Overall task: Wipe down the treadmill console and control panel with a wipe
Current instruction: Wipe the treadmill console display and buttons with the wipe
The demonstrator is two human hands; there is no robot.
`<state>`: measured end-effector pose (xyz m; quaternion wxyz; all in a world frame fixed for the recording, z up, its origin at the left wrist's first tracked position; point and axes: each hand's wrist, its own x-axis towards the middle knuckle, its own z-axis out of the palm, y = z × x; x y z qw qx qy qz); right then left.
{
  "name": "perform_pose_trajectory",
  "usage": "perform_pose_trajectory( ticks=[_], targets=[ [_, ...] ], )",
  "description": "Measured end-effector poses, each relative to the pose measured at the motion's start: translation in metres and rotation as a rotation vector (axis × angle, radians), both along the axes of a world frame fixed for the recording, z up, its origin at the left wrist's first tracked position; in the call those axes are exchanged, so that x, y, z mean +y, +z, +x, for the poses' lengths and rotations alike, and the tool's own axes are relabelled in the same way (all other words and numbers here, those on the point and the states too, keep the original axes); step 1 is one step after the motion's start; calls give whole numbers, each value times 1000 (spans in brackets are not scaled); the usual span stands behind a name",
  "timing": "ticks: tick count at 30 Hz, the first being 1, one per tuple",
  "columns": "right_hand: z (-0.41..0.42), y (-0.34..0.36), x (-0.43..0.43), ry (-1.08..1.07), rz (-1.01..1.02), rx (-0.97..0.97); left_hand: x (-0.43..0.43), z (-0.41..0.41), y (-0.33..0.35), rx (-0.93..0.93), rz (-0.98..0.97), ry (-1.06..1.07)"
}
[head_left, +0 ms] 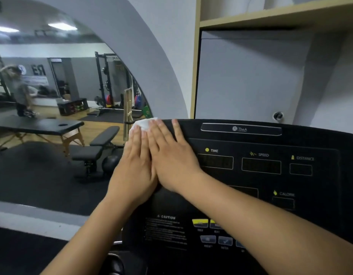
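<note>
While both palms lie flat, I note the wipe at the upper left corner of the console. My left hand: fingers straight, pressing the wipe. My right hand: fingers straight, touching the left, fingertips on the wipe's edge.

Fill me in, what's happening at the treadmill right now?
A person presses a white wipe against the top left corner of the treadmill console with both hands. The left hand and right hand lie flat side by side, fingers straight, with the wipe showing beyond the fingertips. The displays to the right are dark. The buttons lower down lie well away from the wipe.
</note>
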<state>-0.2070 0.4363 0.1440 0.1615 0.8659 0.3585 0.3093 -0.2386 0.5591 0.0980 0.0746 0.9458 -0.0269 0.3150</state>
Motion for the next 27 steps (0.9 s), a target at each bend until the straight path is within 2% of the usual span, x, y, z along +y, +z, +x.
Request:
perform_pose_trajectory(
  ticks=[3, 6, 10, 13, 16, 23, 27],
  targets=[
    [5, 3, -4, 8, 2, -12, -8, 2, 8, -39, -45, -39],
    [10, 9, -39, -49, 28, -27, -44, 9, 19, -101, 44, -74],
    [15, 5, -112, -139, 74, -37, -113, 29, 18, -117, 169, -71],
    [17, -2, -169, -217, 114, -45, -167, 38, 17, -128, 123, -170],
    [20, -8, -229, -327, 143, -53, -222, 47, 18, -152, 155, -281],
    [8, -29, -353, -568, 191, -21, -347, 58, 13, -96, 323, -438],
    [1, -43, -372, -565, 215, 60, -366, 56, 8, -83, 422, -484]
  ],
)
